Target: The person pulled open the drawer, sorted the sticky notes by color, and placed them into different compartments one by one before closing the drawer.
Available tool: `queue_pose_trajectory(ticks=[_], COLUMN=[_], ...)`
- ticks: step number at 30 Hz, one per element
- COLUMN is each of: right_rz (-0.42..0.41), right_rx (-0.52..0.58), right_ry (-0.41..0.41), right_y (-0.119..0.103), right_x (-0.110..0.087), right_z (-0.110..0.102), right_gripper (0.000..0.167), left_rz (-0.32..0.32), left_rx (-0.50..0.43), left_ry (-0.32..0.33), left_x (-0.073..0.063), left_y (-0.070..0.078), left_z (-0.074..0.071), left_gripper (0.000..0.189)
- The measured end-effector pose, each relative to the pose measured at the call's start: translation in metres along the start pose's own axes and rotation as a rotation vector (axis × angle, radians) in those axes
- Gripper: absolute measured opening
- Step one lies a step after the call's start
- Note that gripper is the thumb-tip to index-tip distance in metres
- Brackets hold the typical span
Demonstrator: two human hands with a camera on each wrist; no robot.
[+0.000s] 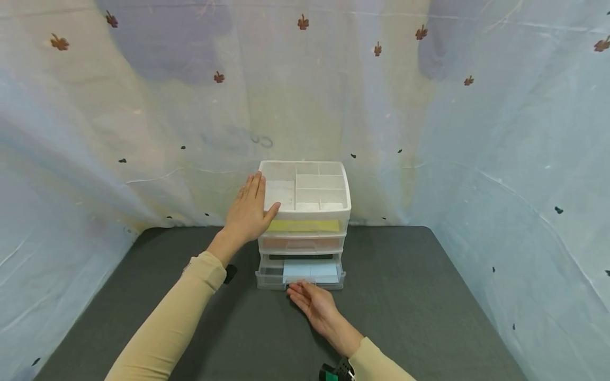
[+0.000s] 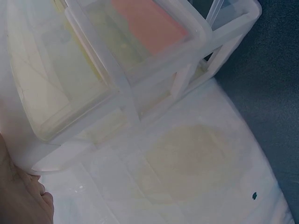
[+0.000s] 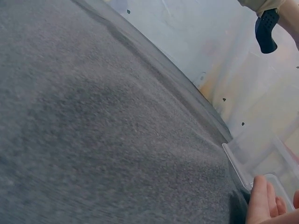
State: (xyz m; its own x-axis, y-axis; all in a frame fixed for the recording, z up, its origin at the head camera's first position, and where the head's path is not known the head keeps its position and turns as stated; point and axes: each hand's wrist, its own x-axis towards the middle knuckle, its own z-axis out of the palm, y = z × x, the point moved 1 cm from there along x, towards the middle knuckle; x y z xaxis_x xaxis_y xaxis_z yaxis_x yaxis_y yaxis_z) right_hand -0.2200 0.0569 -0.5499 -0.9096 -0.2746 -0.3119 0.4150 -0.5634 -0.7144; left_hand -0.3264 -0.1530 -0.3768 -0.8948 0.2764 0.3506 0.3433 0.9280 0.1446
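A small white plastic drawer organizer [image 1: 305,212] stands at the back of the dark table, its divided tray on top. My left hand [image 1: 248,211] rests along the tray's left rim, fingers straight and thumb spread over the front edge. The clear bottom drawer [image 1: 267,281] is pulled part way out, with light blue paper [image 1: 312,271] inside. Against the front of that drawer is my right hand [image 1: 314,309], palm turned up and fingers extended at the handle. In the right wrist view, the fingers [image 3: 259,198] overlap the clear handle.
Above the bottom drawer are a closed drawer with yellow contents [image 1: 302,226] and one with pinkish-orange contents [image 1: 302,243]. A dark grey cloth covers the table [image 1: 405,296]. Pale patterned sheeting [image 1: 305,106] hangs behind and at both sides.
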Motion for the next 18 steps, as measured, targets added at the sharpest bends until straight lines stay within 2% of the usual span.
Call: queue_pose_trajectory(ticks=[18], right_rz=[-0.043], right_rx=[-0.031], right_ry=[-0.004], right_y=[-0.010], right_x=[0.020], right_z=[0.001], right_gripper=[0.047], left_rz=[-0.011], left_rx=[-0.008], left_ry=[-0.014], left_x=[0.000], left_y=[0.002], left_z=[-0.001], left_gripper=[0.087])
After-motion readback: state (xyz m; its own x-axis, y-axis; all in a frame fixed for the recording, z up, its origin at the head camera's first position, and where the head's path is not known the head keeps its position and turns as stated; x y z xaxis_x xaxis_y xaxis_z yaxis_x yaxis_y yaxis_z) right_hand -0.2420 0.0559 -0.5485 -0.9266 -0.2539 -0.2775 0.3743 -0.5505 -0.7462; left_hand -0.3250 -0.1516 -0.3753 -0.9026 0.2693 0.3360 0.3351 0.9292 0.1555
